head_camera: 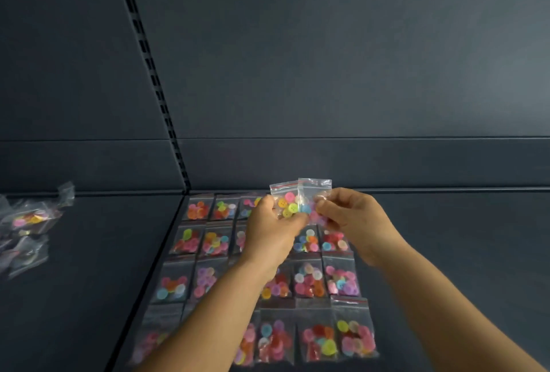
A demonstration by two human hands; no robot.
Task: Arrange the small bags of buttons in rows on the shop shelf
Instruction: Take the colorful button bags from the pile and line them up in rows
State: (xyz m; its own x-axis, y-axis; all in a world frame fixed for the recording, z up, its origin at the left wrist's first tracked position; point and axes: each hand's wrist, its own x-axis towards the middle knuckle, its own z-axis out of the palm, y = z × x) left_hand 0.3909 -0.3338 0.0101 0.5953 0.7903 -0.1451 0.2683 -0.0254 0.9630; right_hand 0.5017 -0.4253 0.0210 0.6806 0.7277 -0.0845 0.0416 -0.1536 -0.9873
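Note:
Small clear zip bags of coloured buttons (340,279) lie flat in several rows on the dark shelf (446,252). Both hands are raised above the far rows. My left hand (273,228) pinches one bag of yellow, pink and green buttons (285,200). My right hand (354,217) pinches a second bag (312,193) with blue and pink buttons. The two held bags overlap each other, upright, red zip strips at the top. My arms hide part of the middle columns of the rows.
A loose heap of button bags (29,223) lies on the neighbouring shelf section at the far left. A slotted upright (154,80) and a seam (154,267) divide the two sections. Bare shelf stretches to the right of the rows.

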